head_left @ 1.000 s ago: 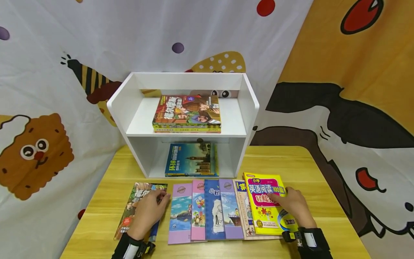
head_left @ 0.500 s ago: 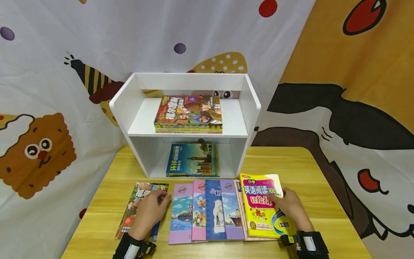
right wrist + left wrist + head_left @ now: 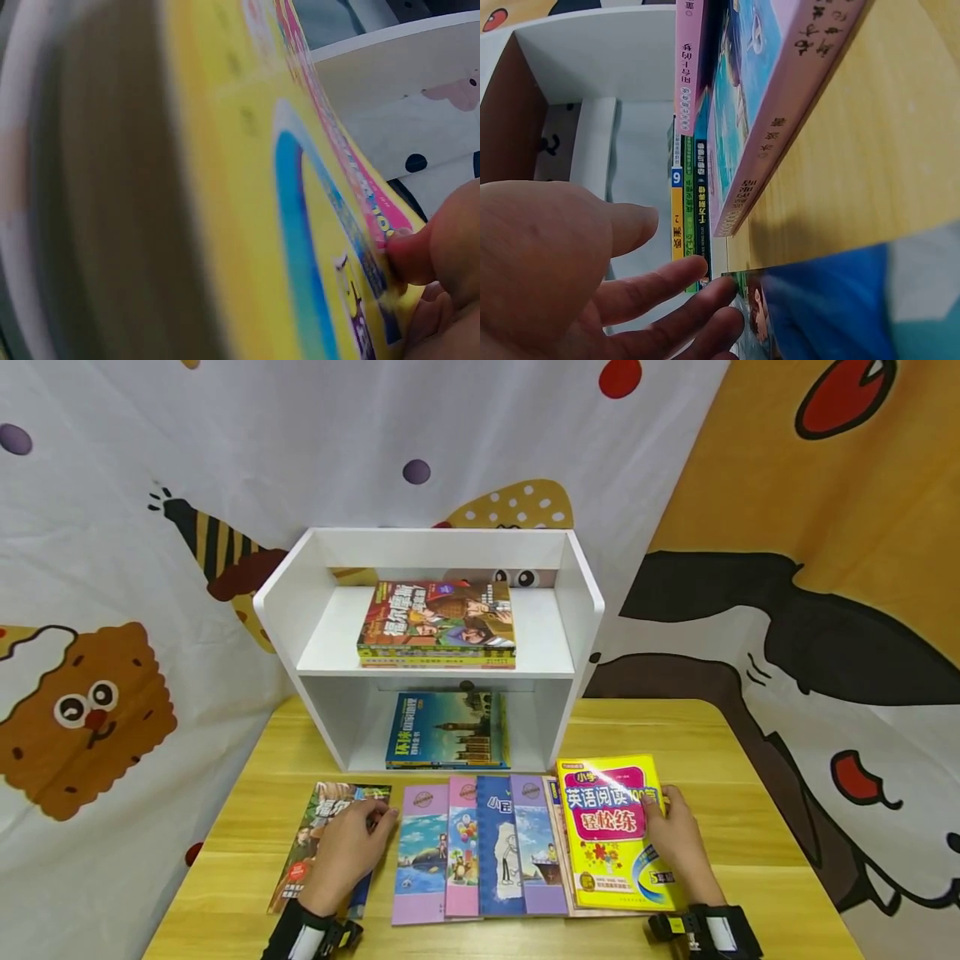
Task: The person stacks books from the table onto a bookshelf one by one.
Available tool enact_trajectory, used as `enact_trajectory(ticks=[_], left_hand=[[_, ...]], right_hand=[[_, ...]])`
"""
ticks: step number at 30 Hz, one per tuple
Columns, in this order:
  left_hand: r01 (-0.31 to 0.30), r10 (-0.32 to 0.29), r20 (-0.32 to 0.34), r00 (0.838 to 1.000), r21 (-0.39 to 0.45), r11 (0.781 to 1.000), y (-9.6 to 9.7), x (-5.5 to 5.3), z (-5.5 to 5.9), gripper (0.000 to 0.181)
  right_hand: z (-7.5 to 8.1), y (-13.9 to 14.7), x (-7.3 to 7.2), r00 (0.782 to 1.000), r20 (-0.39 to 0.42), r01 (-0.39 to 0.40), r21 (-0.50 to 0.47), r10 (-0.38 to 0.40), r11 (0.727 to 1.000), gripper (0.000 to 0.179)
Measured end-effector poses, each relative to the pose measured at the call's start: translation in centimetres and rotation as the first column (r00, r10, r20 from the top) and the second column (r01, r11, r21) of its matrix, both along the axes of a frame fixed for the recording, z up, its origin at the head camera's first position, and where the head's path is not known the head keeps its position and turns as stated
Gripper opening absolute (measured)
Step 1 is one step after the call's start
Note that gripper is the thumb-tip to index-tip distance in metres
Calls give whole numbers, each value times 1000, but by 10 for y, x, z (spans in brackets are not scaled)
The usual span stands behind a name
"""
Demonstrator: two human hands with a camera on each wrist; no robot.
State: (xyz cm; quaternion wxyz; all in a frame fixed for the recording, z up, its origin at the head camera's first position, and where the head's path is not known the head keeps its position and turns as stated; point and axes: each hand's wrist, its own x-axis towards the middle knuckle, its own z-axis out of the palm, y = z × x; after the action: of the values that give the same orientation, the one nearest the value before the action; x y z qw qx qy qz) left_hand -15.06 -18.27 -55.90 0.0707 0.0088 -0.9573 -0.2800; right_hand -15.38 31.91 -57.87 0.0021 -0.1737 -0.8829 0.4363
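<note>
The yellow English reading workbook [image 3: 609,860] overlaps the beige book [image 3: 556,802]; whether they touch is unclear. The right hand [image 3: 678,839] pinches its right edge, thumb on the cover. For control, grip firmly without creasing the cover and hold the free edge level. The left hand [image 3: 347,852], over the illustrated book [image 3: 296,856], holds nothing, fingers loosely spread. Behind stands a white two-tier bookshelf [image 3: 442,550].

Fabric wall [image 3: 315,452]: white cloth with cartoon prints, facing you
Biscuit print [image 3: 86,760]: brown, smiling, on your left
Character print [image 3: 817,635]: orange, black and white, on your right
Bench [image 3: 645,731]: yellow wood grain, before you
Shelf unit [image 3: 542,635]: white, two-tiered, on the bench
</note>
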Motion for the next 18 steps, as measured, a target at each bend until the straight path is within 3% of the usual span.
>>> enact_trajectory(ticks=[7,12,15,18], left_hand=[[25,-25,-48,999,14,1000,4,-1,5,24],[86,-79,-133,988,45,995,16,-5,17,20],[171,-156,-178,972,73,983,30,-8,26,19],[305,-282,-186,941,114,945,48,-12,37,22]], right_hand=[[12,0,4,999,-37,12,-127,-17,992,53],[22,-7,9,997,-76,-42,-288,21,957,47],[29,-18,11,989,-129,-105,-328,65,939,43],[40,-34,11,977,-176,-179,-345,123,922,39]])
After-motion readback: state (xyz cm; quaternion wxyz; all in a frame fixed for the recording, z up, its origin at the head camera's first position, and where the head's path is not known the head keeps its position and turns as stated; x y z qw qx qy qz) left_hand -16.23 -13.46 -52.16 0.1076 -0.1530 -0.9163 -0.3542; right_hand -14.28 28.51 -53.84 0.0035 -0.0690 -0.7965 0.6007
